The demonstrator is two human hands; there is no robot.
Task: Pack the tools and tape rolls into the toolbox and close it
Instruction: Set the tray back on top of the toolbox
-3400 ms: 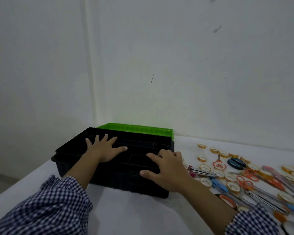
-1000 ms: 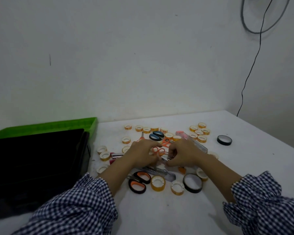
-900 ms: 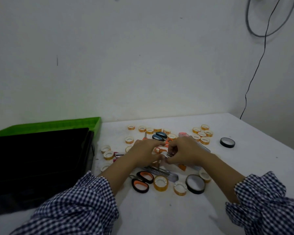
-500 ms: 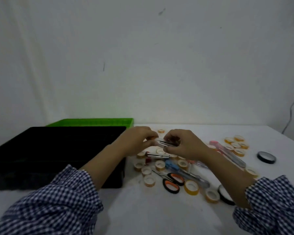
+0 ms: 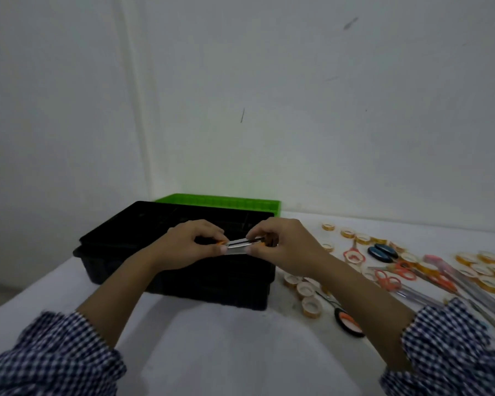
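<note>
The person is leaning over a white table point(image 5: 226, 355) with both forearms stretched forward, checked sleeves point(image 5: 55, 358) pushed up from the wrists. The left hand point(image 5: 187, 248) and the right hand point(image 5: 283, 247) are meeting just above the open black toolbox point(image 5: 212, 284), and each is pinching one end of a slim silver tool point(image 5: 239, 243) with orange showing at both ends. The fingers and thumbs of both hands are curling round it, so it is hanging level between them. It is too blurred to tell whether it is a single piece or perhaps two thin pieces held together. The tool is hovering over the near part of the box's dark divided tray, apart from the tray floor as far as can be seen. The box's bright green lid point(image 5: 220, 202) is lying open behind it, close to the wall. To the right of the toolbox, the remaining items are lying scattered on the table. Yellow-rimmed tape rolls point(image 5: 311, 306) are sitting just beside the box's right wall, and more are spreading toward the far right edge. Orange-handled scissors point(image 5: 387, 280) are lying among them, with dark-handled scissors point(image 5: 382, 251) farther back. Black-and-orange scissors point(image 5: 349, 325) are resting near the right forearm.
</note>
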